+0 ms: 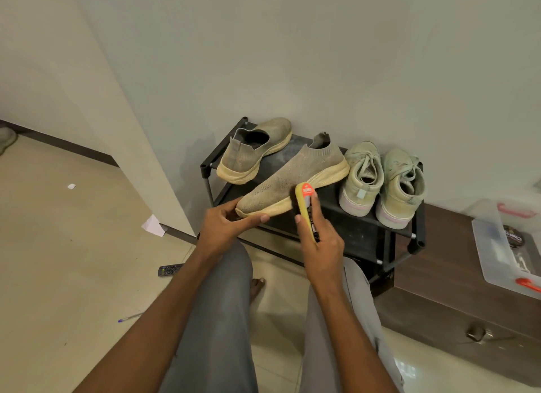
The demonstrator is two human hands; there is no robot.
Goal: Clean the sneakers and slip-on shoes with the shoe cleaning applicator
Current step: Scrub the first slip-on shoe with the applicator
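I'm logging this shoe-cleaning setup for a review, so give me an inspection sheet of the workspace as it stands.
Surface: black shoe rack against the wall, its top shelf dusty.
Job's things: near slip-on shoe lying across the shelf; second slip-on behind it; pair of laced sneakers at the right; yellow applicator touching the near slip-on's sole.
Clutter: remote control, pen and paper scraps on the floor.
Hands: left hand grips the near slip-on's toe; right hand grips the applicator.
Cables: nothing seen.
Surroundings: brown cabinet at the right with a clear plastic box on top; tiled floor.
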